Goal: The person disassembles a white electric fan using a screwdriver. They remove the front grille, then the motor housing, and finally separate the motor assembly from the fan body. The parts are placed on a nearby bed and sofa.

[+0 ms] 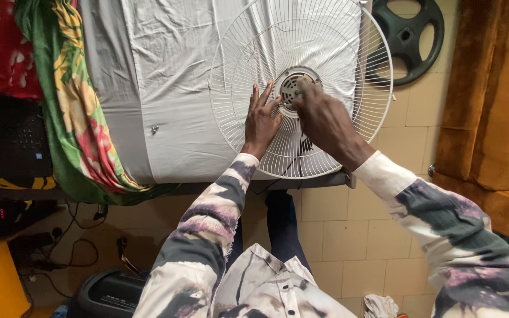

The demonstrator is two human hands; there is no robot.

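Note:
A round white wire fan guard [349, 59] lies flat on a white sheet [172, 70] at the edge of a bed. My left hand [261, 121] rests flat on the wires, fingers spread, just left of the guard's round centre hub [290, 84]. My right hand [324, 121] reaches over the hub from the right with fingertips pinched at its edge; what they pinch is too small to tell. A small metal screw [155, 128] lies loose on the sheet to the left of the guard.
A colourful floral cloth [81, 106] hangs over the bed's left side beside a black laptop [7, 138]. A dark round wheel-shaped part [410, 35] lies on the tiled floor at top right. A brown sofa [490, 112] stands right. Cables and a black device [110, 291] are at lower left.

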